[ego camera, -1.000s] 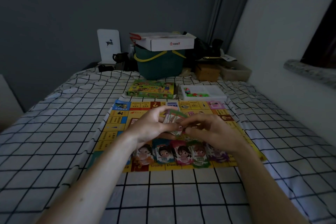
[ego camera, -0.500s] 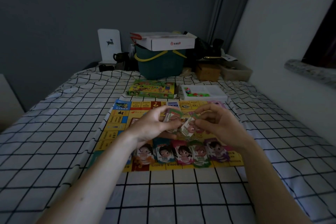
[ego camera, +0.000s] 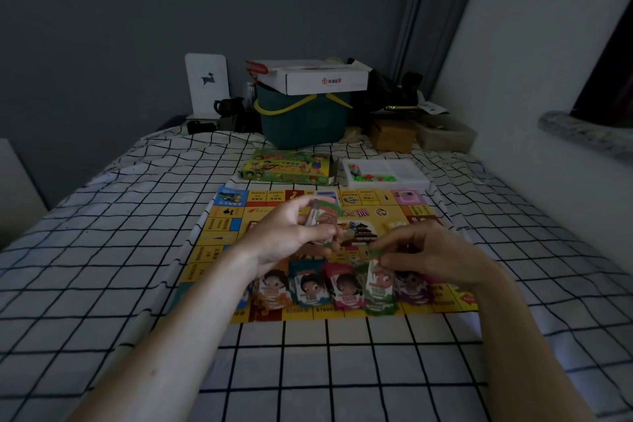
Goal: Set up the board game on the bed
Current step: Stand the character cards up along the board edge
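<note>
Five character cards lie in a row along the near edge of the game board, which is spread flat on the checked bed sheet: an orange card, a blue card, a pink card, a green card and a purple card, each overlapping or just beside its neighbour. The left hand hovers above the middle of the board with its fingers curled round a small stack of cards, the thumb pressed across the stack's near face. The right hand is lower and nearer, over the right end of the row; its thumb and fingers pinch the top edge of a single green-bordered card, which hangs tilted just above the green card in the row, whether touching it cannot be told. Beyond the board, the game box and a white parts tray holding coloured pieces sit side by side on the bed. Farther back stands a green basket with a white carton on top.
</note>
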